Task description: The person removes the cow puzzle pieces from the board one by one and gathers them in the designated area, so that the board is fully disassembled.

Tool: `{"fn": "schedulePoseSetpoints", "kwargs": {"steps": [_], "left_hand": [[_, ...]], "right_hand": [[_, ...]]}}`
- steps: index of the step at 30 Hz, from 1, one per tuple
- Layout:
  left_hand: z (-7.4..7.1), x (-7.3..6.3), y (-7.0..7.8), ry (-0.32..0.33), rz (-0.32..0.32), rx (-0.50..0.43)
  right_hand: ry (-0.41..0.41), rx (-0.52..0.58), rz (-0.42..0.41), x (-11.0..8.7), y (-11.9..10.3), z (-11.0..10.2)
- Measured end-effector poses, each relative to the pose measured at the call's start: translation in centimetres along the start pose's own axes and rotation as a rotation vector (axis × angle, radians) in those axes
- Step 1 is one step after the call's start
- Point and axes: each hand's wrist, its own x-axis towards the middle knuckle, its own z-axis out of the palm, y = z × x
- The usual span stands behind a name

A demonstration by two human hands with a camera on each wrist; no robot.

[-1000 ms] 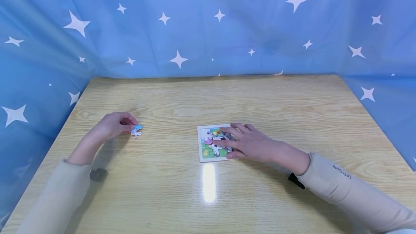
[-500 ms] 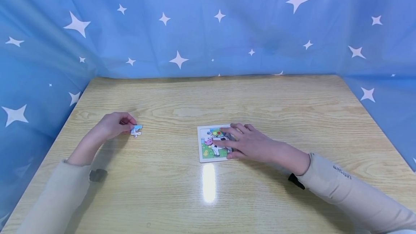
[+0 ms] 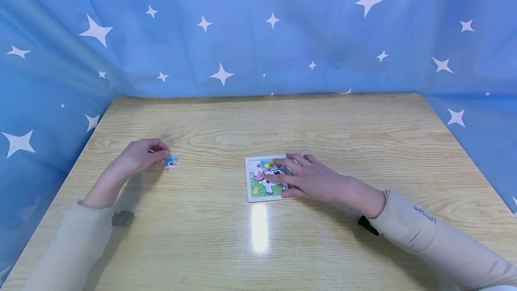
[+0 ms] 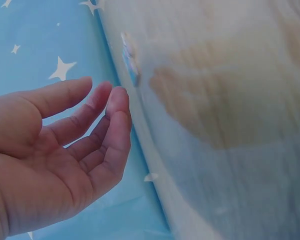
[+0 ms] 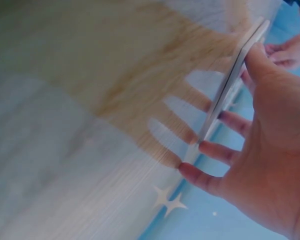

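A small jigsaw piece [image 3: 171,164], blue with white, lies on the table at the left. My left hand [image 3: 141,154] hovers just beside it. In the left wrist view, a gap shows between the jigsaw piece [image 4: 130,59] and the loosely bent fingers of my left hand [image 4: 65,150]. My right hand [image 3: 313,178] rests with spread fingers over the right side of a white-framed cow puzzle [image 3: 257,188], hiding part of it. Seen edge-on in the right wrist view, the puzzle [image 5: 230,82] touches fingers of my right hand [image 5: 260,145].
The wooden table [image 3: 210,246] reflects a bright light below the puzzle. A blue curtain [image 3: 258,35] with white stars hangs along the back and both sides of the table.
My left fingertips have let go of the jigsaw piece and drawn slightly away, leaving it on the table. The right hand and the puzzle have not moved.
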Motion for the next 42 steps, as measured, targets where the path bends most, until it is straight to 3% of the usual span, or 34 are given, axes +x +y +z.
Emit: {"fn": "schedulePoseSetpoints", "kwargs": {"steps": [10,21,28,42], "left_hand": [[1.1,-0.5,2.5,0.018,0.122,0.039],[3.2,-1.1,6.8,-0.045,0.274,-0.038],[5.4,-1.2,9.1,-0.102,0.352,-0.017],[8.4,0.4,11.4,-0.153,0.418,0.045]], "right_hand": [[0.029,-0.017,-0.011,-0.1,0.0,-0.1],[-0.004,-0.015,0.058,-0.2,0.1,-0.4],[-0.005,0.033,0.103,-0.2,-0.1,-0.6],[-0.055,0.089,0.181,-0.4,-0.1,-0.8]]}}
